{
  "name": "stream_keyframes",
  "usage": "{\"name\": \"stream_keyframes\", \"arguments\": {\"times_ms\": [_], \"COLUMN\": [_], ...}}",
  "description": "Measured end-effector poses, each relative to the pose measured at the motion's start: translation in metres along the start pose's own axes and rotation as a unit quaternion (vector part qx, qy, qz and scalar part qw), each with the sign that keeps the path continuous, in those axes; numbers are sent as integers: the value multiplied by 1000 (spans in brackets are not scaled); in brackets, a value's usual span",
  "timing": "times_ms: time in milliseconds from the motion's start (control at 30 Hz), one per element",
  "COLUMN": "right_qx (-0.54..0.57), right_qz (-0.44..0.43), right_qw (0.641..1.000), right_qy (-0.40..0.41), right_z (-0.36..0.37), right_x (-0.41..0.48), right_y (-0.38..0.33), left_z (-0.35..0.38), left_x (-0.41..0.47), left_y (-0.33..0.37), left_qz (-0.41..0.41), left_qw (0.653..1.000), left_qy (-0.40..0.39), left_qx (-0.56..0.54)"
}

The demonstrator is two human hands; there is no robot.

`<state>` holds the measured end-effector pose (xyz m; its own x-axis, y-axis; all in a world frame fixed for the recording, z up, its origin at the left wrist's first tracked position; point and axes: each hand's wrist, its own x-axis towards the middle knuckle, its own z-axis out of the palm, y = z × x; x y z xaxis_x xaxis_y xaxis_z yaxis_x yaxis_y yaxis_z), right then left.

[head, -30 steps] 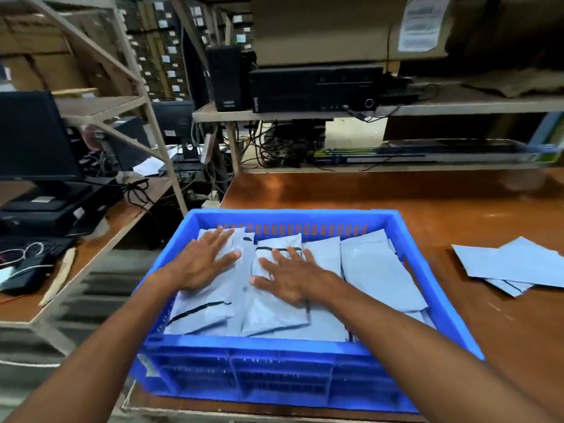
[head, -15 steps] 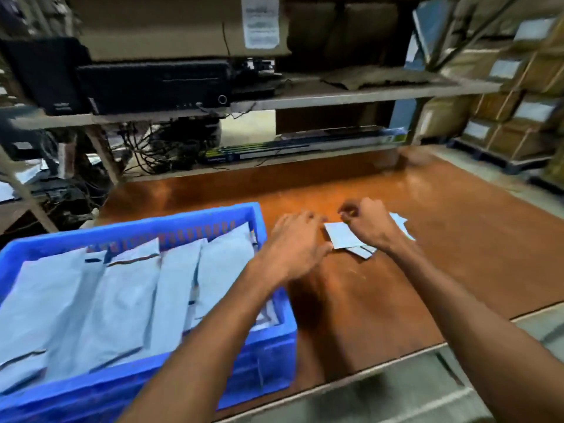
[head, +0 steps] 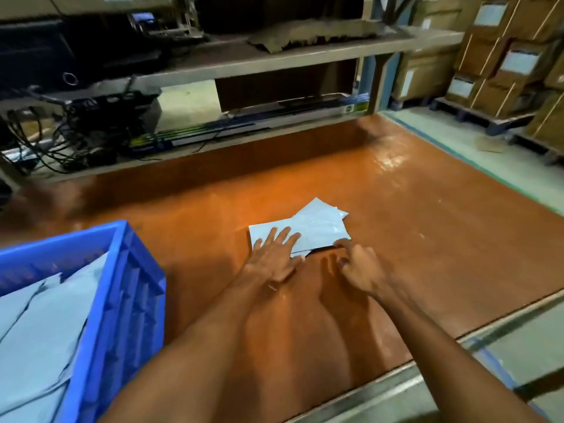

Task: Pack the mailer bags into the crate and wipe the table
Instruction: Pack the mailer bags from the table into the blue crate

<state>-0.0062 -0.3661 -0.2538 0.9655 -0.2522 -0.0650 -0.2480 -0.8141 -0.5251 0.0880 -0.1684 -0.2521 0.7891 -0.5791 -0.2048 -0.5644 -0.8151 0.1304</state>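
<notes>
Your left hand (head: 274, 257) lies flat on the loose mailer bags (head: 317, 224), fingers straight and spread, palm pressing on the near left part of the small pile. Your right hand (head: 361, 267) is just beside it at the pile's near right corner. Its fingers are bent and their tips meet the edge of the bags, but the blur hides whether they are pinching a bag or only touching it.

The loose mailer bags sit fanned and overlapping near the middle of the worktop (head: 427, 239), well apart from its near edge and its right edge. The blue crate (head: 128, 288) stands at the worktop's near left corner, apart from the pile, with bare brown wood between them. The packed mailer bags (head: 39, 331) lie inside it, overlapping and slanted, filling the part of the crate that shows.

Along the far edge of the worktop runs a low shelf (head: 274, 59) carrying a torn piece of cardboard (head: 311, 35). A tangle of cables (head: 61, 132) sits beneath the shelf on the left. Beyond the right edge, stacked cartons (head: 503, 56) stand on pallets on the floor.
</notes>
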Motion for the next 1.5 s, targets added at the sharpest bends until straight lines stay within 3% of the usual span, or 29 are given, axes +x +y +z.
{"name": "stream_keyframes", "arguments": {"times_ms": [100, 267, 400, 500, 567, 767, 967, 1100, 1267, 1500], "right_qx": [34, -2, -86, -139, -125, -137, -155, -182, -195, -197], "right_qz": [-12, -73, -175, -155, -145, -153, -127, -4, -48, -107], "right_qw": [999, 995, 981, 975, 980, 979, 979, 983, 980, 974], "right_qy": [24, 72, -5, -72, -52, 12, 46, -36, -5, 14], "right_z": [8, 42, 68, 81, 78, 37, 43, 76, 101, 106], "right_x": [25, 30, 25, 17, 4, -85, -90, -70, -80, -77], "right_y": [8, -8, -49, -61, -58, -50, -40, -38, -39, -36], "left_z": [13, 31, 42, 48, 55, 79, 83, 99, 107, 113], "left_x": [18, -13, -53, -80, -97, -163, -167, -145, -149, -151], "left_y": [-15, -37, -48, -50, -44, -5, 13, 10, 14, 7], "left_qz": [-33, -104, -166, -226, -242, -206, -182, -183, -215, -172], "left_qw": [998, 994, 983, 971, 967, 969, 966, 973, 961, 973], "left_qy": [-36, 30, 70, 75, 82, 134, 168, 128, 167, 155], "left_qx": [25, 33, 28, -8, -15, 21, -70, -61, -44, -13]}}
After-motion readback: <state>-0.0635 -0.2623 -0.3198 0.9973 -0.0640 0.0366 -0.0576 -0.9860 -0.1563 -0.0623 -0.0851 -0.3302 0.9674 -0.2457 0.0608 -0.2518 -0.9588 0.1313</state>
